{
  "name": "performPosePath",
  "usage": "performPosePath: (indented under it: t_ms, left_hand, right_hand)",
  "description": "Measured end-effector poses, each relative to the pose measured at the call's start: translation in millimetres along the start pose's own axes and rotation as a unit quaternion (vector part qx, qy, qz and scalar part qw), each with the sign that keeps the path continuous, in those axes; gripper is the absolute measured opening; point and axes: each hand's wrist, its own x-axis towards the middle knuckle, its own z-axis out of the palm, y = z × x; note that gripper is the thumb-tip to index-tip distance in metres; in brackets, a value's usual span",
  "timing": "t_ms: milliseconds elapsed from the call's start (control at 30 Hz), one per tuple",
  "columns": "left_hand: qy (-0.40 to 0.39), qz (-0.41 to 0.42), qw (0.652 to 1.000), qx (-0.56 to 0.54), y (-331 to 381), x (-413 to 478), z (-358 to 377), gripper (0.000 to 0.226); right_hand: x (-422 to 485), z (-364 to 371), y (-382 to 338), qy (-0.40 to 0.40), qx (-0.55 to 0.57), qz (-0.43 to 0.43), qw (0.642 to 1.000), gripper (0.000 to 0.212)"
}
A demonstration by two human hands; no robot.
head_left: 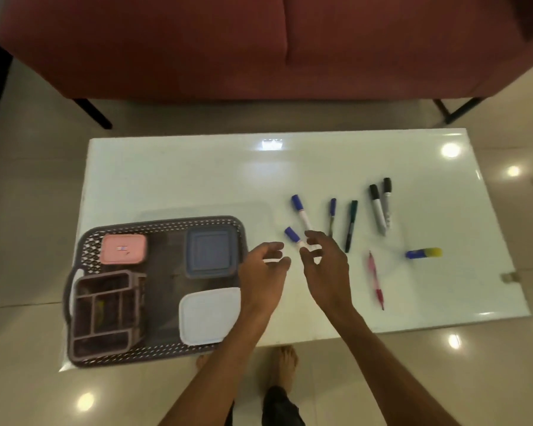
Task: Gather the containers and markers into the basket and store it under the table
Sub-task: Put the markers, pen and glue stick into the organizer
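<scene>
White barrels of the two blue-capped markers end inside the right grip. Its thumb and curled fingers close on them from the near side, with the caps pointing away. I cannot tell whether they are off the counter yet. Just to its left hangs the left grip, fingers loosely curled. A pale streak shows between them, so I cannot tell whether it holds anything. It is probably kept close to pass markers across.

Beyond it the basket sits at the counter's near left corner, within easy reach. The pink container, blue container, white container and a compartmented organiser are inside, so the containers look done.

To the right, spread apart on the counter, lie a slim blue pen, a green marker, two black-capped markers, a pink pen and a blue-and-yellow stick. None of these is gathered yet.
</scene>
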Motion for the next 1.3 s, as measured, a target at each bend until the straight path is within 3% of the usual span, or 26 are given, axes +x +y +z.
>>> performPosePath:
  t_ms: [167,267,467,633,800,933,1100,1300]
  left_hand:
    - [0.031,-0.181,0.979,-0.092,-11.1,33.7,76.3,0.021]
    - [0.071,-0.223,0.971,-0.047,-26.4,59.0,105.8,0.034]
    - [0.113,-0.166,0.971,0.128,-31.4,87.0,117.5,0.055]
    - [0.102,-0.106,0.973,0.176,-32.3,90.2,110.1,0.046]
    - [0.12,0.007,0.987,0.109,-9.1,58.2,73.9,0.021]
    - [0.149,0.091,0.984,0.022,4.5,21.6,10.0,0.018]
    - [0.205,0.149,0.966,-0.055,-8.6,-14.5,-90.6,0.024]
    - [0.302,0.143,0.94,-0.067,-47.5,-28.7,-200.9,0.031]
  right_hand:
    - [54.1,-11.3,40.2,-0.012,-0.066,0.003,0.998,0.028]
    - [83.7,-6.3,45.2,-0.048,-0.101,0.003,0.994,0.028]
    - [117.4,9.6,43.4,-0.138,-0.187,-0.024,0.972,0.033]
    - [125.7,15.7,45.2,-0.135,-0.21,-0.041,0.967,0.023]
    - [103.7,11.6,22.7,-0.075,-0.114,-0.046,0.99,0.018]
    - [58.2,8.6,-23.7,-0.049,0.024,-0.063,0.997,0.022]
    - [-8.3,39.9,-80.5,-0.105,0.135,-0.085,0.982,0.039]
    - [-68.0,119.0,-125.2,-0.19,0.16,-0.104,0.963,0.028]
